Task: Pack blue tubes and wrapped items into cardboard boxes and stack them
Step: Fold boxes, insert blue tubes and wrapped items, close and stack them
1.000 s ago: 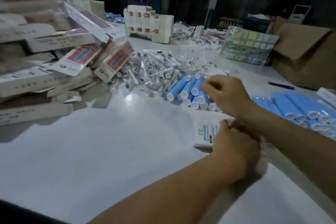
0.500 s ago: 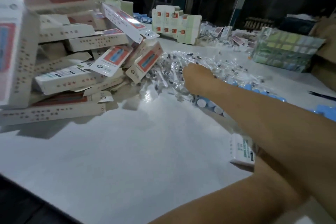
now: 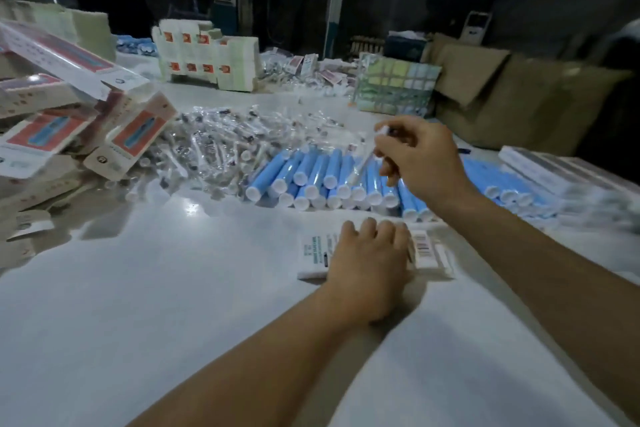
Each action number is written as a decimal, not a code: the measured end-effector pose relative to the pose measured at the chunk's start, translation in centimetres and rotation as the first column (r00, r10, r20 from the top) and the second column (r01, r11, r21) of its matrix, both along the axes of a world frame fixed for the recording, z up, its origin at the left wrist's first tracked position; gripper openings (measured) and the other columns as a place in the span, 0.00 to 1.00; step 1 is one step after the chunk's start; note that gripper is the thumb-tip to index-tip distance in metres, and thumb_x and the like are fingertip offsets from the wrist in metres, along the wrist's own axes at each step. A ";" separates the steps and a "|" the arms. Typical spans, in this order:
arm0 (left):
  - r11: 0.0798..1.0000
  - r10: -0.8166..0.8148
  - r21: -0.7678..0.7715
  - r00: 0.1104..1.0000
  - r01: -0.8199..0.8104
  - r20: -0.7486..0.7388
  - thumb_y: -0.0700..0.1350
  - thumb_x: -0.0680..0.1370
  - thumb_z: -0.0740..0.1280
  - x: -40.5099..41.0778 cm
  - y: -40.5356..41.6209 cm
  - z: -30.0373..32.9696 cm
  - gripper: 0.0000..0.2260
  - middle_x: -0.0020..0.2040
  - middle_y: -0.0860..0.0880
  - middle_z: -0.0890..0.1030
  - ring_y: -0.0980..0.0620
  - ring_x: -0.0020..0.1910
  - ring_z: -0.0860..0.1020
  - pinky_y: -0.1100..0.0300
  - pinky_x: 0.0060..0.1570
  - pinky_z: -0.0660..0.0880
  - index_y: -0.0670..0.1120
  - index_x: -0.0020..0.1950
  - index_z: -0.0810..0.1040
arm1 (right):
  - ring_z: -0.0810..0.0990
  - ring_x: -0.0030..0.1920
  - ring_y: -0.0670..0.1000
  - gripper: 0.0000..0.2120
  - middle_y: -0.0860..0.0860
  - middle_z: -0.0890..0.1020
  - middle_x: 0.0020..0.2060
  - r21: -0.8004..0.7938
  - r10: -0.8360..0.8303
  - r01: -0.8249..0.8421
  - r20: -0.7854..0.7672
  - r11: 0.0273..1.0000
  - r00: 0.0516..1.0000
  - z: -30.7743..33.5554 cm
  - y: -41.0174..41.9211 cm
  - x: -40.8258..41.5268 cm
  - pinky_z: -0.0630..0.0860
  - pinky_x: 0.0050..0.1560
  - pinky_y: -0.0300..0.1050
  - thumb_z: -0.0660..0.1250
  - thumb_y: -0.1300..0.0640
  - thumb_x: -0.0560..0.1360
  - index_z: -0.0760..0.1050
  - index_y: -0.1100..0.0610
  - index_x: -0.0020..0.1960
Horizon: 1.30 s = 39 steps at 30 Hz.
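Our right hand [image 3: 420, 158] pinches a clear wrapped item [image 3: 363, 163] above the blue tubes [image 3: 313, 175], ready for packing; our left hand [image 3: 369, 253] presses the cardboard box [image 3: 313, 255] flat on the counter [image 3: 173, 288], just in front of the tubes, apparently steadying it.

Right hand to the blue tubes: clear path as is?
Probably yes. The right hand hovers just above the row of blue tubes with nothing between, but its fingers already pinch a clear wrapped item, so taking a tube may be awkward.
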<state>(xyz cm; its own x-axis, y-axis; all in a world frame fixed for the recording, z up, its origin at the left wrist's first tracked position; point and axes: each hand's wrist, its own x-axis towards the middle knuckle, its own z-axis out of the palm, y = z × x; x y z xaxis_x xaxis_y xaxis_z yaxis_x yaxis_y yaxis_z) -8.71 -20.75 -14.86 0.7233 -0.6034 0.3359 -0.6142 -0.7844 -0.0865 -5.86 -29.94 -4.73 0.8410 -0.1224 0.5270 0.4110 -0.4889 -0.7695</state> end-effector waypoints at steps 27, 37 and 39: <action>0.996 0.030 -0.085 0.997 -0.024 0.076 0.63 0.78 0.54 -0.3 -1.1 -0.3 0.31 0.68 0.49 0.68 0.47 0.62 0.67 0.52 0.57 0.62 0.48 0.75 0.54 | 0.81 0.32 0.38 0.08 0.42 0.83 0.30 0.354 -0.185 0.286 -0.292 0.891 0.938 -9.4 -6.7 -6.9 0.71 0.28 0.28 0.62 0.54 0.79 0.74 0.55 0.44; 0.977 0.138 -0.174 0.989 -0.125 0.061 0.64 0.77 0.55 0.7 -0.4 0.0 0.32 0.69 0.48 0.68 0.46 0.65 0.67 0.49 0.61 0.64 0.48 0.75 0.54 | 0.75 0.29 0.38 0.13 0.42 0.80 0.29 0.304 -0.238 0.282 -0.173 0.910 0.956 -9.8 -7.5 -8.4 0.71 0.32 0.32 0.61 0.60 0.78 0.78 0.48 0.40; 0.976 0.149 -0.170 0.987 -0.136 0.065 0.64 0.78 0.55 0.7 -0.5 0.0 0.32 0.69 0.48 0.68 0.46 0.66 0.66 0.49 0.61 0.64 0.48 0.76 0.53 | 0.78 0.31 0.39 0.13 0.43 0.82 0.31 0.316 -0.189 0.240 -0.184 0.918 0.965 -9.8 -7.1 -8.4 0.72 0.31 0.31 0.62 0.62 0.78 0.79 0.48 0.41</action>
<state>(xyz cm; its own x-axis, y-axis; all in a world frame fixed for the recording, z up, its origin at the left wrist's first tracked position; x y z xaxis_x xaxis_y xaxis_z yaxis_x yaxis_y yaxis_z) -7.97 -21.21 -14.88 0.7658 -0.4281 0.4799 -0.4919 -0.8706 0.0081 -14.23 -37.00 -14.51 0.8392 -0.4554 0.2973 0.1953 -0.2577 -0.9463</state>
